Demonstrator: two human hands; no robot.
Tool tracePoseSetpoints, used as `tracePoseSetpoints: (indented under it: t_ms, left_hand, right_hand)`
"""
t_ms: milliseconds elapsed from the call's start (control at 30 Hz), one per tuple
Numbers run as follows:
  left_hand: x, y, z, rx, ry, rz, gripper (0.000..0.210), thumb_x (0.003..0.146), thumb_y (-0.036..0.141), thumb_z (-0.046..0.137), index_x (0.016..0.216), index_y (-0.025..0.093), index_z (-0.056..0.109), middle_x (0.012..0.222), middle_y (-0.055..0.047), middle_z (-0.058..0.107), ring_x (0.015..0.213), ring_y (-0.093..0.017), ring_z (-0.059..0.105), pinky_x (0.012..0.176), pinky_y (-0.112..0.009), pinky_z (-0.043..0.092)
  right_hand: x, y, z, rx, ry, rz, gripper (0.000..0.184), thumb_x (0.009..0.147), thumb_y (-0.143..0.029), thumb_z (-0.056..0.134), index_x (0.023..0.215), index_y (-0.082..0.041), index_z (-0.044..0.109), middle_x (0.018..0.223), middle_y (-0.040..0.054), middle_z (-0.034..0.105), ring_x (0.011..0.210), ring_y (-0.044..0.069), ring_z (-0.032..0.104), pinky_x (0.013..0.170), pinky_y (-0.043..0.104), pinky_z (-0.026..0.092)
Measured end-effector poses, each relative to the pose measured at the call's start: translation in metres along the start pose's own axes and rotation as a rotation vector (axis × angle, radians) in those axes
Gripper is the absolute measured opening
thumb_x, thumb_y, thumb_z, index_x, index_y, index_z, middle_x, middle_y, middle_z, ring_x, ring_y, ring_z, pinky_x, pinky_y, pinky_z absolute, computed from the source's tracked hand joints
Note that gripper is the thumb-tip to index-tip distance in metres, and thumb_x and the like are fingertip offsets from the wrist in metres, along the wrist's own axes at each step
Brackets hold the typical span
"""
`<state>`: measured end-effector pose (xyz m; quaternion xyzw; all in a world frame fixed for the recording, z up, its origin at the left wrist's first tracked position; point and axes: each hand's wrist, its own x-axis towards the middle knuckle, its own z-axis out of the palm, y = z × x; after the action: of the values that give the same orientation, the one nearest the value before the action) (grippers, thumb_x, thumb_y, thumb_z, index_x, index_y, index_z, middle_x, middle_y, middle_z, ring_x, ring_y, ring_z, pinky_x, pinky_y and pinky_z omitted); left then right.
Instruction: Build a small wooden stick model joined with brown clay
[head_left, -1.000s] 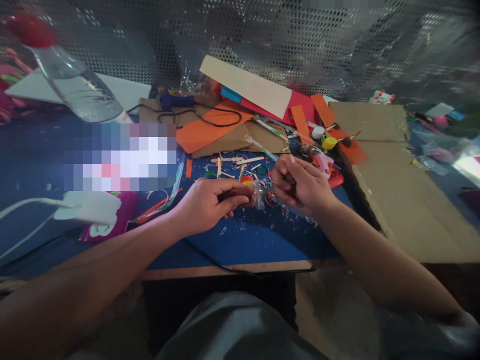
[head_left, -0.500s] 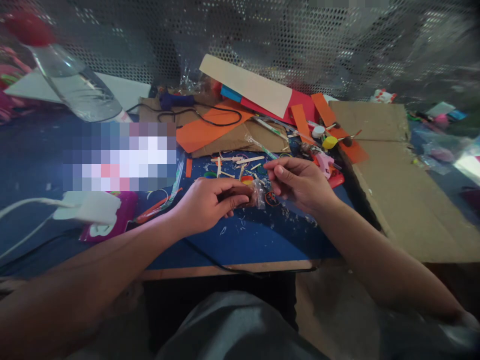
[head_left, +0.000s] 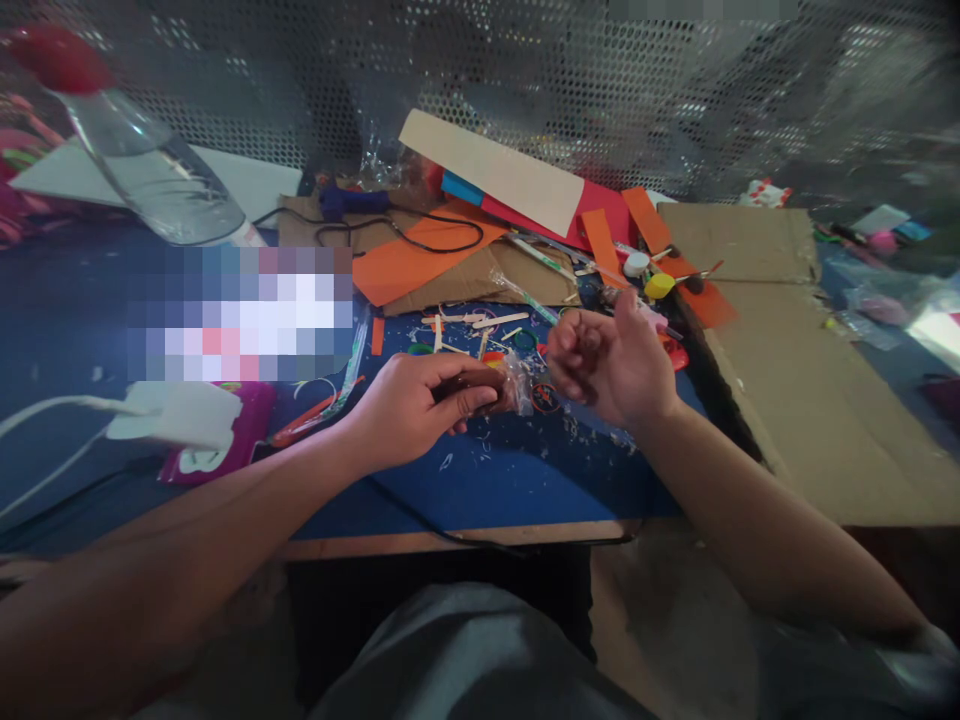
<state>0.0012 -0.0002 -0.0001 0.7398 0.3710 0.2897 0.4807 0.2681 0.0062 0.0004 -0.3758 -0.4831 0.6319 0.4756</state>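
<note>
My left hand [head_left: 405, 410] is closed round a brown object [head_left: 480, 382], its fingers covering most of it. Crinkled clear plastic [head_left: 517, 382] sticks out at the object's right end; I cannot tell what kind of thing it is. To the right, my right hand [head_left: 611, 362] hangs above the table with its palm turned inward, thumb raised and fingers loosely curled, with nothing visible in it. Between and behind the hands lie wooden craft sticks [head_left: 501, 320], a green ring [head_left: 526, 340] and an orange ring [head_left: 545, 398].
A pink glue gun [head_left: 660, 322] lies beyond my right hand. Cardboard [head_left: 840, 400] covers the right side. Orange sheets [head_left: 420, 250] and a blue tool [head_left: 352, 202] with a black cord are at the back. At left are a water bottle [head_left: 161, 170] and a white charger [head_left: 199, 415].
My right hand has turned its palm inward, raised its thumb and loosened its pinch, shifting slightly right. The left hand keeps its hold on the brown object.
</note>
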Motion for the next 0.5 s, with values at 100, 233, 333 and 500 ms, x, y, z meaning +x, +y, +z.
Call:
tracePoseSetpoints:
  t_ms: [100, 233, 333, 500]
  left_hand:
    - [-0.0002, 0.0007, -0.0001, -0.009, 0.008, 0.003, 0.036, 0.105, 0.05, 0.075, 0.118, 0.019, 0.086, 0.097, -0.006, 0.087, 0.062, -0.011, 0.073, 0.062, -0.022, 0.061]
    - [-0.0007, 0.0008, 0.0, -0.02, 0.01, 0.012, 0.034, 0.105, 0.048, 0.076, 0.12, 0.019, 0.087, 0.098, -0.005, 0.087, 0.062, -0.011, 0.073, 0.062, -0.021, 0.061]
    - [-0.0013, 0.0003, -0.0001, -0.026, 0.007, 0.014, 0.034, 0.106, 0.047, 0.075, 0.123, 0.019, 0.087, 0.101, -0.006, 0.088, 0.063, -0.01, 0.073, 0.061, -0.02, 0.061]
    - [-0.0014, 0.0014, -0.0003, -0.016, 0.004, 0.01, 0.036, 0.106, 0.048, 0.076, 0.122, 0.018, 0.086, 0.101, -0.006, 0.088, 0.062, -0.01, 0.073, 0.06, -0.02, 0.06]
  right_hand:
    - [-0.0012, 0.0029, 0.0044, 0.012, -0.028, 0.005, 0.052, 0.082, -0.067, 0.097, 0.105, -0.026, 0.074, 0.081, -0.005, 0.063, 0.05, 0.01, 0.055, 0.041, 0.026, 0.045]
    - [-0.0008, 0.0086, 0.005, -0.07, -0.011, -0.101, 0.041, 0.09, -0.06, 0.094, 0.101, -0.023, 0.079, 0.078, -0.004, 0.069, 0.048, 0.008, 0.058, 0.042, 0.023, 0.045]
    - [-0.0001, 0.0092, 0.0025, -0.097, 0.032, -0.125, 0.053, 0.09, -0.072, 0.089, 0.083, -0.021, 0.078, 0.066, -0.0035, 0.063, 0.048, 0.009, 0.057, 0.041, 0.023, 0.044]
    - [0.0002, 0.0077, 0.0026, -0.11, 0.025, -0.101, 0.045, 0.084, -0.063, 0.098, 0.098, -0.022, 0.084, 0.082, -0.0011, 0.074, 0.051, 0.009, 0.062, 0.045, 0.024, 0.052]
